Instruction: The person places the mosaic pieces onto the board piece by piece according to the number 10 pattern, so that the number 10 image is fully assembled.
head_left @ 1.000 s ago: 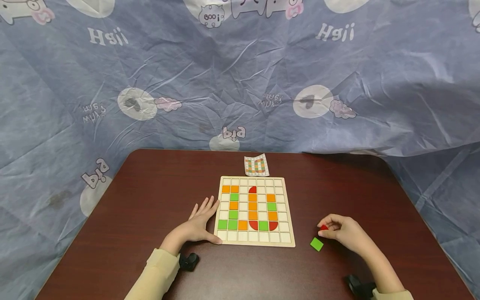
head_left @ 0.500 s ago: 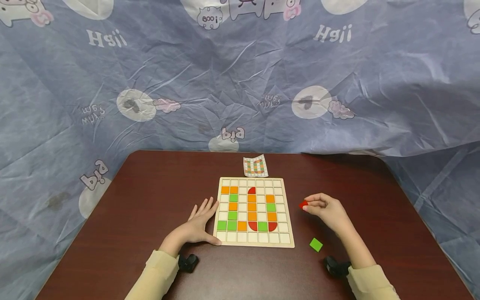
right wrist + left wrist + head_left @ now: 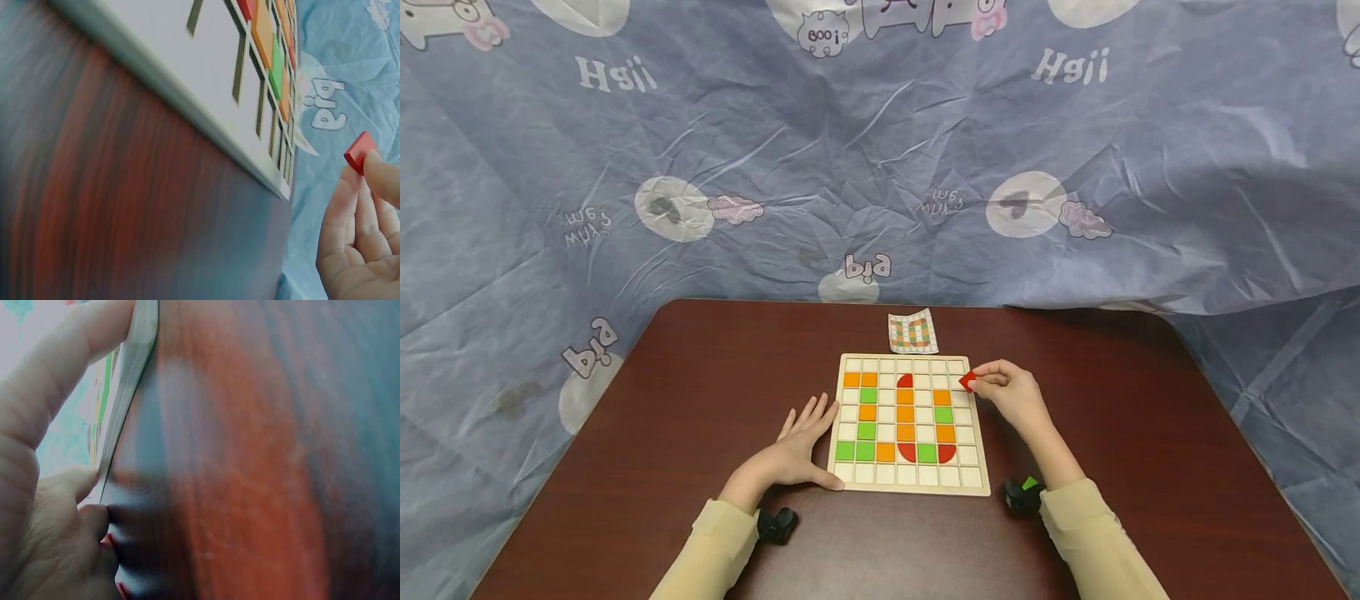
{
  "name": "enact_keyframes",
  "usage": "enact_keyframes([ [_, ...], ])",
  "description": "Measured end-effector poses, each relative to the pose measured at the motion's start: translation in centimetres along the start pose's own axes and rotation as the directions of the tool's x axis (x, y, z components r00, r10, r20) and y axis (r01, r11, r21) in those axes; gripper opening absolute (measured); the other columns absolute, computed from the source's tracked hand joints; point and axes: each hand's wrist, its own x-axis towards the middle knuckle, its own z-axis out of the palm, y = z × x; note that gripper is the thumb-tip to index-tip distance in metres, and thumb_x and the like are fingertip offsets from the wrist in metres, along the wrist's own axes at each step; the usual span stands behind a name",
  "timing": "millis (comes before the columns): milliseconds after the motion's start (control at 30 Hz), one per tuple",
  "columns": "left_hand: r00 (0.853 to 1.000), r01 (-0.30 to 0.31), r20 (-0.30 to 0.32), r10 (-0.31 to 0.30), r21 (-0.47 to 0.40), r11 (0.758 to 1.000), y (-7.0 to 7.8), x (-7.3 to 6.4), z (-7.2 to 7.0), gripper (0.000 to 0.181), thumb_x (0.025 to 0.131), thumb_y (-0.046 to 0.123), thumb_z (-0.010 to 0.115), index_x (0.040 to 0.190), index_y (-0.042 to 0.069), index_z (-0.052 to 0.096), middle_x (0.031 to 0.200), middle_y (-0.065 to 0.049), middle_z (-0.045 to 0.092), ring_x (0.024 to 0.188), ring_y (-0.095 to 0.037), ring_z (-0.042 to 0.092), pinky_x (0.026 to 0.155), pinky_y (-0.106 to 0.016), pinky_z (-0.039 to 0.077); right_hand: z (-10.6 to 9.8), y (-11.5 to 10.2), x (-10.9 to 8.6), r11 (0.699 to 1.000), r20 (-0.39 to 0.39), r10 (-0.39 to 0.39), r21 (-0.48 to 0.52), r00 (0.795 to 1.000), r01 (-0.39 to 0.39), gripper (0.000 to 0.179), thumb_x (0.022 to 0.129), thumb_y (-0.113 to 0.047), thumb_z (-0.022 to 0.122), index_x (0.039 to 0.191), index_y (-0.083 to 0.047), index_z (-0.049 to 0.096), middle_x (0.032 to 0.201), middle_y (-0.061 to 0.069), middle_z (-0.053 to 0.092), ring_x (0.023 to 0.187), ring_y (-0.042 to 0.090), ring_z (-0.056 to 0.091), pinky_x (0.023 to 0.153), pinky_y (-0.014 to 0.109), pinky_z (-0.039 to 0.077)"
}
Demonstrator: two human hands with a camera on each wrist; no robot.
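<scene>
A wooden grid board [image 3: 885,473] lies on the table with orange, green and red tiles set in some of its cells. My right hand [image 3: 1017,400] pinches a red tile [image 3: 967,382] between thumb and fingers, over the board's upper right edge; the right wrist view shows this red tile [image 3: 360,152] tilted at the fingertips. The tile's full outline is partly covered by the fingers. At the board's left side, my left hand [image 3: 796,450] rests with fingers spread, thumb at the lower left corner, fingertips touching the edge. The left wrist view shows the thumb against the board's side [image 3: 128,381].
Behind the board lies a small paper card [image 3: 913,332] printed with a coloured grid pattern. A loose green tile [image 3: 1029,482] sits on the table, mostly hidden by the right wrist camera [image 3: 1022,497]. A blue printed cloth [image 3: 820,167] hangs beyond the table [image 3: 737,350].
My right hand has carried the red tile from beside the green tile, leftward and away from me, to the board's upper right edge. The left hand has stayed in place.
</scene>
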Motion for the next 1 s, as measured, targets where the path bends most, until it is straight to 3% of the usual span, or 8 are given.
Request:
enact_keyframes([
  [300, 1.0, -0.004, -0.005, 0.004, 0.015, 1.0, -0.1, 0.0, 0.2, 0.122, 0.071, 0.041, 0.088, 0.159, 0.009, 0.01, 0.166, -0.015, -0.004, 0.153, -0.035, -0.009, 0.121, -0.06, -0.007, 2.4, -0.6, 1.5, 1.0, -0.006, 0.01, 0.008, 1.0, -0.01, 0.019, 0.09, -0.012, 0.07, 0.107, -0.003, 0.069, 0.099, 0.015, 0.075, 0.079, 0.013, 0.07, 0.07, 0.024, 0.053],
  [600, 1.0, -0.003, -0.01, 0.003, 0.026, 1.0, -0.1, 0.0, 0.1, 0.122, 0.071, 0.04, 0.088, 0.159, 0.008, 0.01, 0.166, -0.016, -0.003, 0.153, -0.035, -0.008, 0.121, -0.06, -0.006, 3.1, -0.8, 2.2, 0.996, -0.018, -0.013, -0.092, 1.0, 0.012, 0.015, 0.089, -0.01, 0.07, 0.103, -0.005, 0.071, 0.098, 0.014, 0.075, 0.084, 0.02, 0.071, 0.068, 0.022, 0.05],
  [867, 1.0, -0.004, -0.008, 0.005, 0.028, 1.0, 0.0, 0.1, 0.0, 0.123, 0.07, 0.04, 0.088, 0.159, 0.008, 0.009, 0.166, -0.016, -0.004, 0.153, -0.036, -0.008, 0.121, -0.06, -0.006, 4.0, -1.1, 2.5, 0.983, 0.005, -0.037, -0.179, 0.999, 0.037, 0.012, 0.09, -0.012, 0.071, 0.101, -0.007, 0.072, 0.097, 0.011, 0.075, 0.089, 0.024, 0.069, 0.08, 0.037, 0.056],
  [1000, 1.0, -0.008, -0.009, 0.008, 0.029, 1.0, -0.1, 0.1, 0.0, 0.122, 0.071, 0.04, 0.088, 0.159, 0.008, 0.009, 0.166, -0.016, -0.003, 0.153, -0.035, -0.008, 0.121, -0.06, -0.006, 4.3, -1.3, 2.6, 0.975, 0.011, -0.044, -0.216, 0.999, 0.045, 0.009, 0.09, -0.011, 0.07, 0.099, -0.008, 0.072, 0.097, 0.011, 0.075, 0.088, 0.024, 0.07, 0.08, 0.039, 0.056],
])
